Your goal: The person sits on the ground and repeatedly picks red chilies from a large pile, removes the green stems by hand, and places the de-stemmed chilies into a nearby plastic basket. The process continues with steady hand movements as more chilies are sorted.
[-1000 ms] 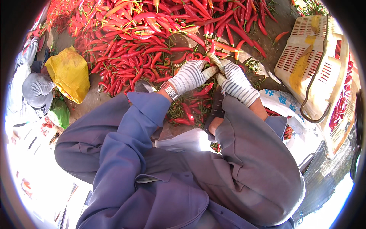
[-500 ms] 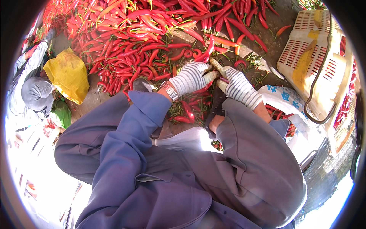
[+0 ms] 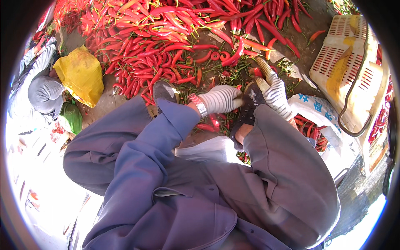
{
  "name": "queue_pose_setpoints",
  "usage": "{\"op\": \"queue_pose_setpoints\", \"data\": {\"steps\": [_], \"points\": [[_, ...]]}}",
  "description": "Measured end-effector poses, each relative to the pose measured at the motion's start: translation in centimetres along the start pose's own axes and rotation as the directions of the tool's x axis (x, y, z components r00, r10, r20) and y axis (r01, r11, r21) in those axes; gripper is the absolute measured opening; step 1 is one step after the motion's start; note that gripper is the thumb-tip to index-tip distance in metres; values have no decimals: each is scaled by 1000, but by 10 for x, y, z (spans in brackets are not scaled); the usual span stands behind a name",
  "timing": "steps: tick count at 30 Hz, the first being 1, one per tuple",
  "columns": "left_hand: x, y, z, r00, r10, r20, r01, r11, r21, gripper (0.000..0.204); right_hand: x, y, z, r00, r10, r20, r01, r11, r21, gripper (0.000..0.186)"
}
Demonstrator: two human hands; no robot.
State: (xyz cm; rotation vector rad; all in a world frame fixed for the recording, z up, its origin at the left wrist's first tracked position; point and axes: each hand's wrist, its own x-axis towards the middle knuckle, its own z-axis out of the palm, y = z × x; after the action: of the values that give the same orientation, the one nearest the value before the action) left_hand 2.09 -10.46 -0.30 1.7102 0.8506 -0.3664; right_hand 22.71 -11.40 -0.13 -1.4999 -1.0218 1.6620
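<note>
**Not getting a clear look into that left hand [image 3: 222, 99]**

Seeing its fingers curled closed, tips blurred beside a dark shoe [image 3: 253, 96], so not telling whether holding anything. Looking at the right hand [image 3: 273, 89] with thumb and forefinger standing apart, honestly not making out whether touching the red bit [image 3: 254, 71] between. Finding red chilies [image 3: 143, 52] heaped ahead of both hands, cut off up top.
</note>
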Motion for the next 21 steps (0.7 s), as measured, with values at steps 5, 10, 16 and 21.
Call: {"op": "queue_pose_setpoints", "data": {"steps": [5, 10, 16, 21], "points": [[-10, 19, -7, 988, -38, -152, 86, 940, 329, 40, 6, -8, -1, 1000, 23, 0, -22, 970, -243, 54], [7, -9, -29, 748, -102, -656, 400, 858, 323, 37, 14, -18, 11, 998, -52, 24, 56, 958, -282, 56], [25, -32, -36, 814, -145, -563, 438, 790, 430, 38, 22, -20, 13, 990, -129, 53, 140, 927, -349, 57], [5, -31, -59, 948, -81, -309, 180, 934, 308, 39, 32, -23, 8, 889, -336, 310, 444, 474, -760, 58]]}}
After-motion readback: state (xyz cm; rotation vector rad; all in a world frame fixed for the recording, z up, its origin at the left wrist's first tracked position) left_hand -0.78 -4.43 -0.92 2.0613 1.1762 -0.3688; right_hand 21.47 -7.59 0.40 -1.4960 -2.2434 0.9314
